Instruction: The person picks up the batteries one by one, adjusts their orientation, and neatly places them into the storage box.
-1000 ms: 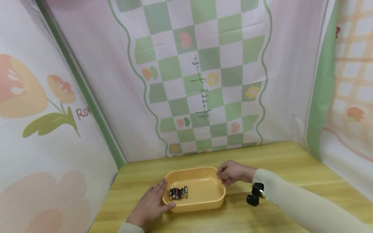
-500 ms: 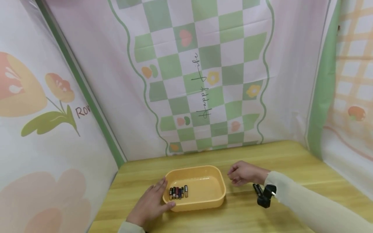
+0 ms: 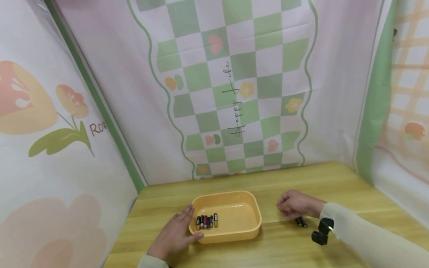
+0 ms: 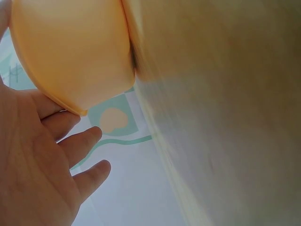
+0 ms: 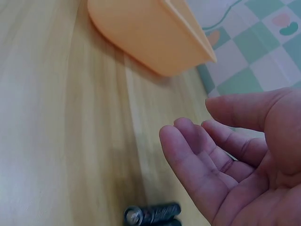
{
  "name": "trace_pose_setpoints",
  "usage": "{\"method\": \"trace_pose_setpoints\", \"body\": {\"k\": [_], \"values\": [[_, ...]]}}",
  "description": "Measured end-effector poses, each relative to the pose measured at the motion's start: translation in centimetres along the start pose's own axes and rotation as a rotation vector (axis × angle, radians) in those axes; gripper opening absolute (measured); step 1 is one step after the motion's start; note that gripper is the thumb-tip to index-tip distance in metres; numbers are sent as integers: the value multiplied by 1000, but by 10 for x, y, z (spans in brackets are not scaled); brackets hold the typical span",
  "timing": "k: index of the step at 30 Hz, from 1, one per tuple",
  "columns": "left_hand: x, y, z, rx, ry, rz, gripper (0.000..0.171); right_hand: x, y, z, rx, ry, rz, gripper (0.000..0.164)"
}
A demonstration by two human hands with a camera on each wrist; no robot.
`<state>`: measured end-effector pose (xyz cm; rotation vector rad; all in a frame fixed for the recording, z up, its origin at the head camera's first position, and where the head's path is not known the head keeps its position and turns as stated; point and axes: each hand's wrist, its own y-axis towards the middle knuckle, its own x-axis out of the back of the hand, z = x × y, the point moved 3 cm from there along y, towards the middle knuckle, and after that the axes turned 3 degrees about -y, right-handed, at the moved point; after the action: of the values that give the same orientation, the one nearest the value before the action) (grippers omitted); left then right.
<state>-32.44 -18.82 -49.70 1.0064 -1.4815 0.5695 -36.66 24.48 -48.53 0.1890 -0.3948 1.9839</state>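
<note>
A yellow plastic basin (image 3: 231, 237) stands on the table. Several batteries (image 3: 205, 222) lie side by side in a row at its left end. My left hand (image 3: 173, 233) rests against that end, fingers spread along the rim and thumb at the front corner; in the left wrist view, fingertips (image 4: 66, 120) meet the rim from outside. To the right of the basin, my right hand (image 3: 299, 204) hovers above the table with loosely bent fingers and nothing between them. Two dark batteries (image 5: 153, 214) lie together on the table just under it, partly covered by the hand in the head view.
The wooden table (image 3: 275, 249) runs back to a curtain with green and white checks (image 3: 234, 111). Printed sheets hang on the left (image 3: 67, 167) and right (image 3: 407, 104) sides. A black camera mount (image 3: 322, 231) sits on the right wrist.
My right hand has left the basin's right rim and moved right, toward the two batteries on the table. My left hand keeps its place on the basin, and the row inside looks unchanged.
</note>
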Motion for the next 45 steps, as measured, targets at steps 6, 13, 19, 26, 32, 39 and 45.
{"method": "trace_pose_setpoints", "body": {"k": [6,13,19,26,32,39,45], "values": [[-1,1,0,-6,-2,-6,91,7,-9,-10,-3,29,1,26],[0,0,0,-16,4,-8,90,15,-17,-16,-9,38,-22,27],[-1,0,1,-21,20,0,90,22,-24,-24,-16,36,-26,25],[-2,-1,1,-18,19,-2,91,30,-31,-31,-27,18,-44,25],[2,0,0,-16,5,-9,90,36,-34,-34,-80,-24,-81,21],[2,-1,0,-5,-16,2,91,40,-33,-46,-160,-88,-148,12],[2,0,0,-7,-3,7,91,39,-31,-46,-227,-164,-201,7]]}}
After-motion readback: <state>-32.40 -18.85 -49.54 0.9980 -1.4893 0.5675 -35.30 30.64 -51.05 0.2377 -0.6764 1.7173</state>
